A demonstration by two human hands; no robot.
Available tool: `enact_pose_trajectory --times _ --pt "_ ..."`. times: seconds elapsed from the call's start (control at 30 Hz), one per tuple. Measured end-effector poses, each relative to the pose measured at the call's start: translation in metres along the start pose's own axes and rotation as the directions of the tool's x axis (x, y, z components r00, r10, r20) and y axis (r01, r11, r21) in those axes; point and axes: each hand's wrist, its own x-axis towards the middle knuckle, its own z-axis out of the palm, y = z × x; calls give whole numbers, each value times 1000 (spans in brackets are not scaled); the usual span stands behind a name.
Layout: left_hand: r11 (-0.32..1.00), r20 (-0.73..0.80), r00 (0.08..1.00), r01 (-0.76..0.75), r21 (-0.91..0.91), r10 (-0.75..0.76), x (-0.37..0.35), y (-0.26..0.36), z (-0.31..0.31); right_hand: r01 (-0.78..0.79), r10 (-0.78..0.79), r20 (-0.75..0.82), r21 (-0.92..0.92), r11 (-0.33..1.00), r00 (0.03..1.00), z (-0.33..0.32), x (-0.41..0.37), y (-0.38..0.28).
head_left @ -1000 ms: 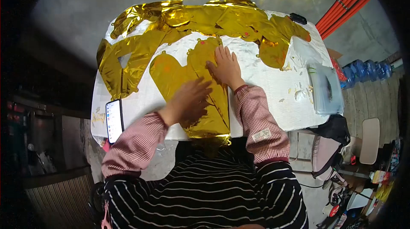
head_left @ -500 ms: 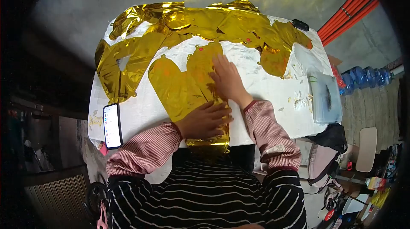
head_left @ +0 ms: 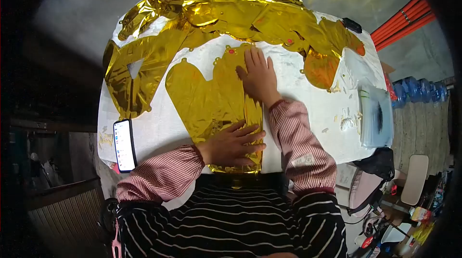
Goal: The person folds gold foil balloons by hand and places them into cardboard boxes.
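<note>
A flat gold foil balloon (head_left: 192,97) lies in front of me, its upper end split into two rounded lobes with small tabs and a red dot near one tip. My left hand (head_left: 233,143) rests palm down on its lower part, fingers spread toward the right edge. Higher up, my right hand (head_left: 260,77) lies flat along the right edge of the same balloon, fingers stretched away from me. Neither hand grips anything. The foil's lower end reaches the table edge by my body.
More gold foil balloons (head_left: 231,15) overlap along the far side of the white table (head_left: 308,133). A phone (head_left: 125,146) with a lit screen lies at left. Clear plastic sleeves (head_left: 375,118) sit at right, and a black object (head_left: 352,25) at the far right corner.
My right hand has shifted slightly up along the foil's edge, its fingers now pointing more straight ahead. My left hand stays on the lower part with its fingers spread wider. The view has tilted a little.
</note>
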Motion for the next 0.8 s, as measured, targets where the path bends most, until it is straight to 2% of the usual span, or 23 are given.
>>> enact_pose_trajectory --times 0.1,0.17,0.3,0.37,0.4,0.47,0.6,0.67,0.8 --pt "1000 -12 1000 -2 -16 2 0 2 -1 -22 21 -20 -32 999 1000 10 13 6" --pt "1000 -29 1000 -10 -15 10 1 1 -2 -25 17 -112 -70 997 994 12 22 9" --pt "1000 -40 999 -21 -1 21 0 1 -1 4 -9 -191 -26 1000 982 3 34 12" --pt "999 -42 998 -38 -8 37 -1 -1 -4 131 -103 -175 158 979 979 -9 31 11" --pt "999 -43 999 -32 6 32 0 -1 -4 124 -97 -169 152 981 981 -11 21 11" --pt "1000 -42 999 -27 8 27 -2 -2 2 295 -296 0 54 954 955 -41 -11 -12" --pt "1000 -42 999 -29 2 29 -1 -2 3 259 -260 8 57 964 966 -17 -42 -9" --pt "1000 -29 999 -28 11 28 -1 0 0 172 -174 51 47 984 983 -14 -42 -12" --pt "995 27 999 -34 90 32 0 17 -3 176 -177 13 79 981 984 -12 -42 -10"
